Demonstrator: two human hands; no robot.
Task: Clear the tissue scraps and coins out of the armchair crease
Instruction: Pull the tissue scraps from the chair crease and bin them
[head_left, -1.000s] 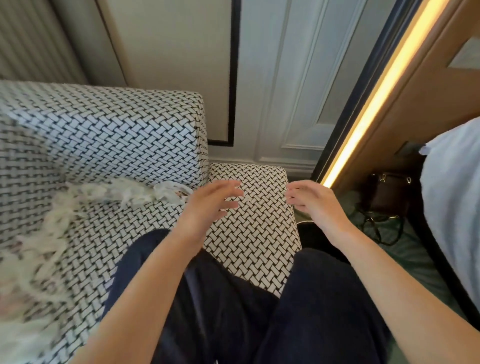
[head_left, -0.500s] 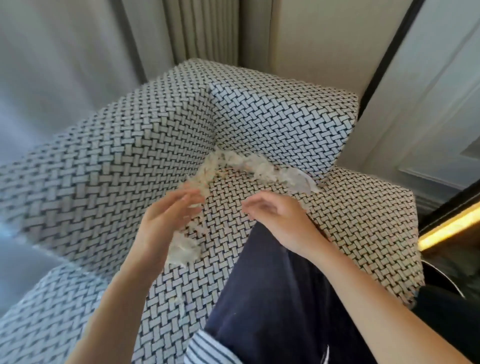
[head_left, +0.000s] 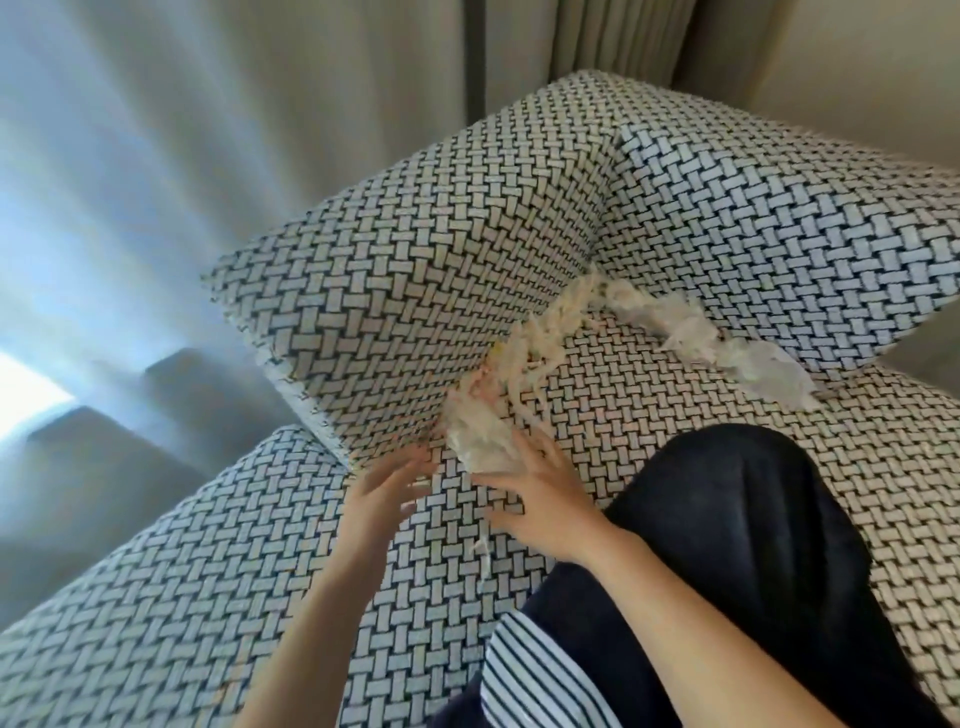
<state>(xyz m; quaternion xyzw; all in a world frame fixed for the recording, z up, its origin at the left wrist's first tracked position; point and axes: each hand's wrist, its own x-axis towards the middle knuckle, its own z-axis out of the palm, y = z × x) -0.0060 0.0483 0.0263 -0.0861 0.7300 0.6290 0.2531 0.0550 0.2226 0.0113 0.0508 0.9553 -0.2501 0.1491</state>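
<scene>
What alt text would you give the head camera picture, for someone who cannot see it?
Seen from above, a person's right hand touches a tissue clump in the crease of a black-and-white woven armchair, the left hand open beside it. More tissue scraps trail along the crease toward the far arm.

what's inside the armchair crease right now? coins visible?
Tissue scraps line the crease along both sides of the corner. The right hand touches the nearest clump. No coin shows; any would be covered by tissue or down in the gap.
</scene>
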